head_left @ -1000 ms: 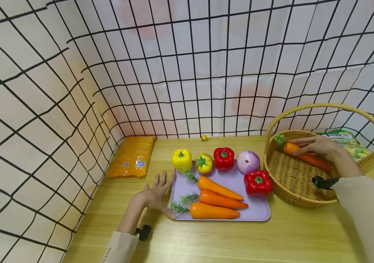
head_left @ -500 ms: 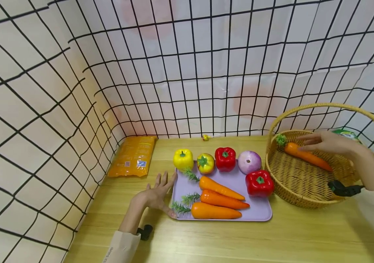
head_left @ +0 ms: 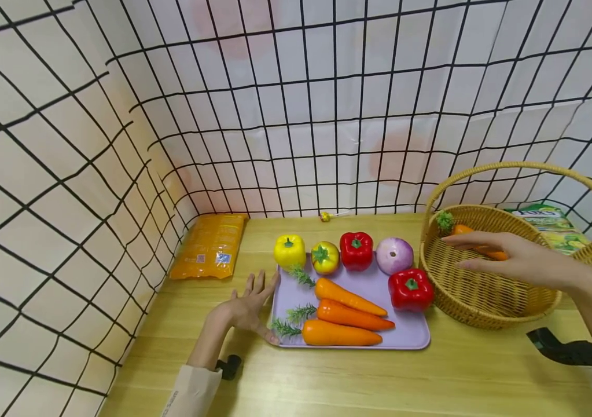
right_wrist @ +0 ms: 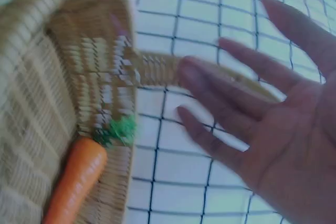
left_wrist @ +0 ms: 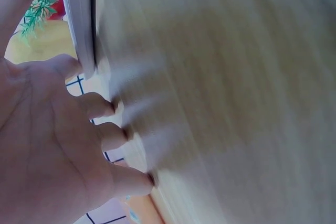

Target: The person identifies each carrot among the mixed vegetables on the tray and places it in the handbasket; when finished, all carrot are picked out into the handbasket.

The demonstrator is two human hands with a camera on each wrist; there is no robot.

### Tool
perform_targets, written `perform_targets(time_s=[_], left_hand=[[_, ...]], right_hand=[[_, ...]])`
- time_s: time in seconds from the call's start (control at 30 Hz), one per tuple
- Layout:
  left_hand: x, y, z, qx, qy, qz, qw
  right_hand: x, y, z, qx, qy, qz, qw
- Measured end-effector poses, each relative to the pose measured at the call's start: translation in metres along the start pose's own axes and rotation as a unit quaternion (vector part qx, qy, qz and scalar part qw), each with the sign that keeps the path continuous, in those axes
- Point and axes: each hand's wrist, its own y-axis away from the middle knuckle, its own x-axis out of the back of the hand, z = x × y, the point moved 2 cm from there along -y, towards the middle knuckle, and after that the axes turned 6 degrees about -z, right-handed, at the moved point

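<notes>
In the head view my left hand touches the left edge of a lilac tray, fingers spread. On the tray lie an upper carrot, a middle carrot and a lower carrot, all with green tops. My right hand hovers over a wicker basket, its fingers extended and holding nothing. Inside the basket rests another carrot, apart from the hand in the right wrist view; the hand partly covers it in the head view.
Around the tray's back and right are a yellow pepper, a yellow-red fruit, red peppers and a purple onion. An orange packet lies left, a lollipop behind, a green packet behind the basket.
My right hand has let go of the carrot in the basket, then lifted and drawn back toward the near right. The left hand has stayed at the tray's edge.
</notes>
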Motion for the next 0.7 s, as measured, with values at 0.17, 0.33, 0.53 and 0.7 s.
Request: perform_targets(time_s=[0.17, 0.33, 0.53, 0.7], left_hand=[[0.001, 0.001, 0.000, 0.001, -0.003, -0.001, 1.0000], [0.001, 0.001, 0.001, 0.000, -0.009, 0.000, 1.0000], [0.000, 0.000, 0.002, 0.004, -0.009, -0.001, 1.0000], [0.000, 0.000, 0.001, 0.007, -0.007, 0.000, 1.0000]], right_hand=[[-0.022, -0.010, -0.030, 0.045, -0.013, 0.039, 0.9981], [-0.046, -0.026, -0.063, 0.076, -0.057, 0.040, 0.9947], [-0.081, -0.051, -0.089, 0.109, -0.112, 0.012, 0.9876], [-0.108, -0.069, -0.102, 0.124, -0.133, 0.001, 0.9832]])
